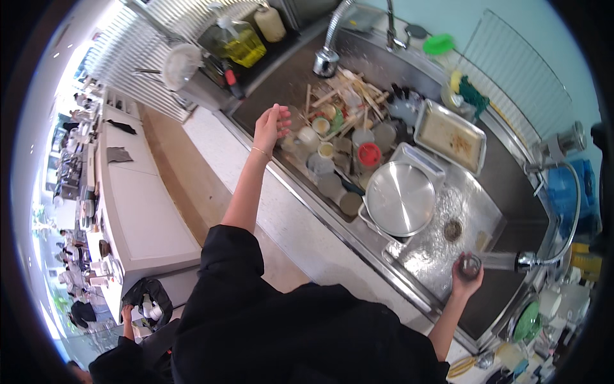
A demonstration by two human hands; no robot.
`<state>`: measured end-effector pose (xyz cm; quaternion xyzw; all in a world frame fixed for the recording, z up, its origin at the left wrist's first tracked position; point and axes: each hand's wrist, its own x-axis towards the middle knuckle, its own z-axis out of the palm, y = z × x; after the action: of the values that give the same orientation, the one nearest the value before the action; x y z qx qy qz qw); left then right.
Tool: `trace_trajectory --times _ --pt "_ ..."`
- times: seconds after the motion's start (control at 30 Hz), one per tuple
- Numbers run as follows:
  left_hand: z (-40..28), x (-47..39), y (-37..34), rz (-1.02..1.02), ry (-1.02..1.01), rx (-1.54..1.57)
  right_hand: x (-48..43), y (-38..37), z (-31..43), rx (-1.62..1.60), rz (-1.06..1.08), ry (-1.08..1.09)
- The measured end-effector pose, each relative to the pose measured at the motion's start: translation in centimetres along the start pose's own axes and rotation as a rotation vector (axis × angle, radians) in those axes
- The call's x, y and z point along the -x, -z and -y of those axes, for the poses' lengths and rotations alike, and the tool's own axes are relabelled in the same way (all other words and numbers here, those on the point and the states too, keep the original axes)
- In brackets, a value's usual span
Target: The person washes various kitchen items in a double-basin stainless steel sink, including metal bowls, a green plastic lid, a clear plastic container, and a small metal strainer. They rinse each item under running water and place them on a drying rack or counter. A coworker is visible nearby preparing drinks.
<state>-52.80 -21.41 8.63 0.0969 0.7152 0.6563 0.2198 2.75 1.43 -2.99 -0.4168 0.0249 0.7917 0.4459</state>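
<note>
My left hand (273, 127) hovers near the front rim of a stainless steel sink (383, 263), fingers loosely curled and nothing visible in them. Below and beside it are stacked plastic cups (320, 164) and a heap of wooden sticks and food scraps (357, 93). At the sink's right part, my right hand (464, 286) holds a small, clear cup (469, 266) with a dark look. Water from a flexible-hose faucet (526, 260) streams onto this cup. A round metal lid or pan (401, 198) rests on metal containers between the hands. Behind it lies a soiled rectangular tray (451, 137).
A second spray faucet (326, 62) hangs over the scraps. A wire rack (520, 72) leans on the back wall. Dishes and a green bowl (526, 320) crowd the right side. Behind me on the left, another person's hand (127, 313) touches a black bag (156, 293).
</note>
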Motion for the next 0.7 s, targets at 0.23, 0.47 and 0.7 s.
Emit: trace_trajectory --times 0.23,0.47,0.7 --pt "4.1 2.7 -4.4 0.06 -0.02 -0.109 -1.3 1.8 0.1 0.26 -0.056 -0.05" --pt "-0.5 4.3 -17.5 0.303 -0.62 -0.499 -8.6 7.3 0.7 1.348 -0.196 -0.149" --pt "-7.9 3.9 -33.2 0.401 -1.308 -0.869 -16.8 13.8 -2.8 2.441 -0.201 -0.13"
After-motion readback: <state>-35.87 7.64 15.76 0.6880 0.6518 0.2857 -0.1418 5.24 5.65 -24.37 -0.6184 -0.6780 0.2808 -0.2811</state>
